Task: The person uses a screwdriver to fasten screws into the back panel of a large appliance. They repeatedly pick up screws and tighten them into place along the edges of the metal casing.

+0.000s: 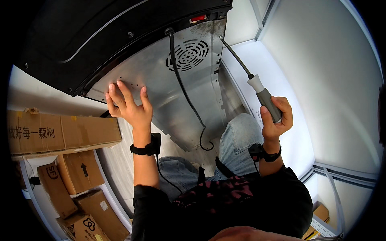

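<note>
- At 9 o'clock, a long cardboard carton [92,132] bears a row of large dark characters.
- Below it, toward 8 o'clock, an arrow-marked carton [74,166] carries one black arrow; farther down, an emblem-printed carton [78,232] shows a looped black emblem with lettering beneath, and a labelled carton [102,217] has a small pale label too small to read.
- Just past 9 o'clock, the left hand [134,110] holds nothing, fingers spread wide over the sheet-metal panel [148,84]; whether the fingertips press on it I cannot tell.
- The panel fills the 11-to-12 o'clock area, with a black power cord [184,90] hanging down it past a slotted round vent, and a red switch [198,18] above at 12 o'clock.
- Toward 2 o'clock, a grey-handled screwdriver [257,85] slants up-left, its tip at the panel's right edge.
- At 3 o'clock, the right hand [278,127] has thumb and fingers closed around the handle's butt end.
</note>
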Motion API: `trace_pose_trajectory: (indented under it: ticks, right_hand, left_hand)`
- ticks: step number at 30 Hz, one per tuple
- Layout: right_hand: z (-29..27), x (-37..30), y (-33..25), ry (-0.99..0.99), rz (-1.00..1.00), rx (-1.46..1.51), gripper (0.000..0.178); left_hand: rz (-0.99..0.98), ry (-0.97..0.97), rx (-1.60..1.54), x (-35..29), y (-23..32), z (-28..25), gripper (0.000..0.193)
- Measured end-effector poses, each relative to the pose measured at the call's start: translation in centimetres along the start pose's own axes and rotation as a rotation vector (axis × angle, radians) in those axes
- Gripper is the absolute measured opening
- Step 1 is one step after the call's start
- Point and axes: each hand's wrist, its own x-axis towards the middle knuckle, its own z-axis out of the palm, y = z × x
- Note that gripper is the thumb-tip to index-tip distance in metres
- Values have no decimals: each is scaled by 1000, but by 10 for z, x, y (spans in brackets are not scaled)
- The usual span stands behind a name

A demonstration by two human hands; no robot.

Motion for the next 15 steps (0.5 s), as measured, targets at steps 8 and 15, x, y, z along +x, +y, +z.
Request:
trace_pose_trajectory:
  ticks: [8, 15]
  right_hand:
    - [0, -2, 4, -1, 43, 6, 29]
    - [0, -2, 10, 9, 62, 2, 28]
  left_hand:
    - [3, 7, -27, 1, 2, 0, 61]
    - [-10, -2, -39, -1, 2, -1, 61]
